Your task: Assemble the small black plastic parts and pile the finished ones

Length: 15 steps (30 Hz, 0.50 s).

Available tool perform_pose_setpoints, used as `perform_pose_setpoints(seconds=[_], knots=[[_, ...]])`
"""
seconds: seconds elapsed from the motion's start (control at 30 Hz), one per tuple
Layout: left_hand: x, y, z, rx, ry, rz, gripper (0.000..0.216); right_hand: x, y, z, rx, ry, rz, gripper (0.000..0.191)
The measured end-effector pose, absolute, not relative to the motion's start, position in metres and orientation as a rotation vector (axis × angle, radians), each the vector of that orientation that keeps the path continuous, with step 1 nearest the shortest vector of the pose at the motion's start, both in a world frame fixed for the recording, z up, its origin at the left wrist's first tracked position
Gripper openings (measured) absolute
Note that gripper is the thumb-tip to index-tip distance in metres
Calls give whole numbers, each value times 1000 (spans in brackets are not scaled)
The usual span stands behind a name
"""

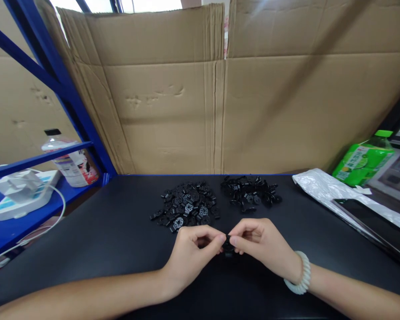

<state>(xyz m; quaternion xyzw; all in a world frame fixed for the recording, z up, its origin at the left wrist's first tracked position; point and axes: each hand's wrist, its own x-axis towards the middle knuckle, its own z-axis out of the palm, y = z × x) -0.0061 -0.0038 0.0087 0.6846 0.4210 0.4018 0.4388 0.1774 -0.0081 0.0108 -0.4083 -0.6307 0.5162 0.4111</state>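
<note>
Two bare forearms reach in from the bottom edge over a black tabletop [113, 231]. The left hand [190, 251] and the right hand [262, 244] meet at the centre, close to the viewer. Both have fingers curled, and together they pinch a small black part [227, 243] between their fingertips, just above the table surface. The part is too small and too covered to make out its shape. A white coiled bracelet [302, 273] sits on the right wrist. Just beyond the hands lie two loose heaps: a left pile of black round parts [186, 206] with spoked centres, and a right pile of black parts [250, 192] that looks more tangled. The two piles are near each other but apart. To the right, a crumpled white plastic bag [323, 186] lies on the table with a dark flat screen [370, 222] resting on it. A green bottle [365, 162] lies tilted behind them. To the left, a blue metal shelf [36, 158] holds a white box [20, 191], a white cable [53, 218] and a labelled bottle [71, 166] on its side. A creased cardboard wall [220, 102] closes off the back.
</note>
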Motion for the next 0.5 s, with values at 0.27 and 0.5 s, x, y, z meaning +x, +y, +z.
perform_pose_setpoints(seconds=[0.27, 0.5], knots=[[-7, -3, 20, 1853, 996, 927, 19, 177, -11, 12, -1068, -1632, 1157, 16], [-30, 25, 57, 2378, 1084, 887, 18, 182, -3, 5, -1009, -1641, 1221, 21]])
